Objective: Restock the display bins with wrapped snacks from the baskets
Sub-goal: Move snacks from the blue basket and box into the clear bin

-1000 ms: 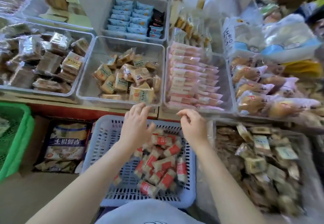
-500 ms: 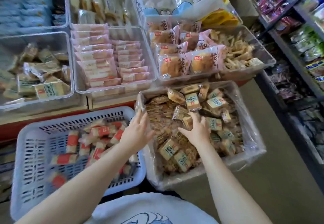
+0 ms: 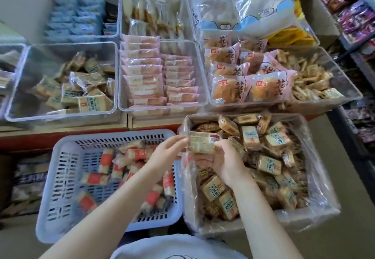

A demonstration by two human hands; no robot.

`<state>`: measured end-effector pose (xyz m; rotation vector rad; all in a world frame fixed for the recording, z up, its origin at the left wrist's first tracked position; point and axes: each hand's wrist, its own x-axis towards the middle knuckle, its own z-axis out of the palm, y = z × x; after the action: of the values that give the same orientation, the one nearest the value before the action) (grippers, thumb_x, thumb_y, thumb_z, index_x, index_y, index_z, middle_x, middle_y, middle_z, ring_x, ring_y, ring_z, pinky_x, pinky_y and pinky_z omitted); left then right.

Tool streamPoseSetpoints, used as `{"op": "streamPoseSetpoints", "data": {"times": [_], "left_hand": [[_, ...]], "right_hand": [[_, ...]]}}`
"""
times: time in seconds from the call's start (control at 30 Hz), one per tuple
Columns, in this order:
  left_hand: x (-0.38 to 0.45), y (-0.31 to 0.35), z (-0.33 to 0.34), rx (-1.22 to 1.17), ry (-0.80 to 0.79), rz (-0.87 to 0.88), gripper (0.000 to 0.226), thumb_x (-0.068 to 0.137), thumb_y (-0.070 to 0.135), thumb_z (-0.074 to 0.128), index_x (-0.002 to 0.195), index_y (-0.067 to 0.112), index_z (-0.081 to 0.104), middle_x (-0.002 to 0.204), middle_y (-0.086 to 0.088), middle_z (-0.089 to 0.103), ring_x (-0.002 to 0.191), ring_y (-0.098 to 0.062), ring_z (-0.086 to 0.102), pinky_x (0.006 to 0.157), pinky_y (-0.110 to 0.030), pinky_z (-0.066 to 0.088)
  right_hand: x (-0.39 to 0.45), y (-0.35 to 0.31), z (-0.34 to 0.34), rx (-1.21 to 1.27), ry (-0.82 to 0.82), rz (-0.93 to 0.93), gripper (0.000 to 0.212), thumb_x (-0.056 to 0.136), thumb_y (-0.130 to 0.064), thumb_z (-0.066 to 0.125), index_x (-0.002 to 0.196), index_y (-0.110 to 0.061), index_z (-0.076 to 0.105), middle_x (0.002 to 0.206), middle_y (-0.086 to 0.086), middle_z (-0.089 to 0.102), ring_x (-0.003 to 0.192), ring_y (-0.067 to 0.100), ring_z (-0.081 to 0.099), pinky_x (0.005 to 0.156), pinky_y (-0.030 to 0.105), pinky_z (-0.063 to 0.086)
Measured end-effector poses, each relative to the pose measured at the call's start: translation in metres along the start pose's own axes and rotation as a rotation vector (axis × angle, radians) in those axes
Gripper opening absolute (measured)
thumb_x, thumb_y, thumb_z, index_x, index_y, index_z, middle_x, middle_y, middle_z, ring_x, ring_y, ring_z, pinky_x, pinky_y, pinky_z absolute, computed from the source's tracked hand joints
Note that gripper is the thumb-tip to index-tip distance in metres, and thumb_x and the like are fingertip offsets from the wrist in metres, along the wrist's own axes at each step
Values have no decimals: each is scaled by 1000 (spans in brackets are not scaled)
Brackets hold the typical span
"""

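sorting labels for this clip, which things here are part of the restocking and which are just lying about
In the job:
- right hand and left hand, holding tan snack packs
- plastic-lined box of the same packs
- half-filled clear bin with matching packs
- lavender basket of red-banded snacks

Lying about:
- pink cake packs
- bread buns
- blue packets
- side shelves

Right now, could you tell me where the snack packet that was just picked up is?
In the head view it is centre frame: the tan packet is held between the left hand and right hand, above the lined box's left edge.
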<state>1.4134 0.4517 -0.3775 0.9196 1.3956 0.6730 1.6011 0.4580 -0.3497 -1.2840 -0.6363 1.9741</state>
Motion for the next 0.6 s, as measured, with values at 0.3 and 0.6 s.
{"op": "streamPoseSetpoints", "data": {"times": [0.3, 0.6], "left_hand": [[-24, 16, -164, -285, 91, 154, 43, 72, 27, 82, 113, 23, 70, 107, 0, 73, 94, -12, 69, 80, -25, 53], [-12, -40, -313, 652, 649, 167, 49, 94, 31, 66, 140, 18, 57, 142, -2, 53, 135, -20, 44, 113, -36, 36]], "right_hand": [[79, -2, 142, 21, -277, 202, 62, 101, -53, 38, 133, -5, 63, 116, 23, 69, 85, 30, 70, 71, 36, 60], [182, 4, 310, -378, -90, 3, 23, 97, -3, 59, 119, -10, 63, 111, 17, 67, 76, 21, 65, 62, 30, 59]]}}
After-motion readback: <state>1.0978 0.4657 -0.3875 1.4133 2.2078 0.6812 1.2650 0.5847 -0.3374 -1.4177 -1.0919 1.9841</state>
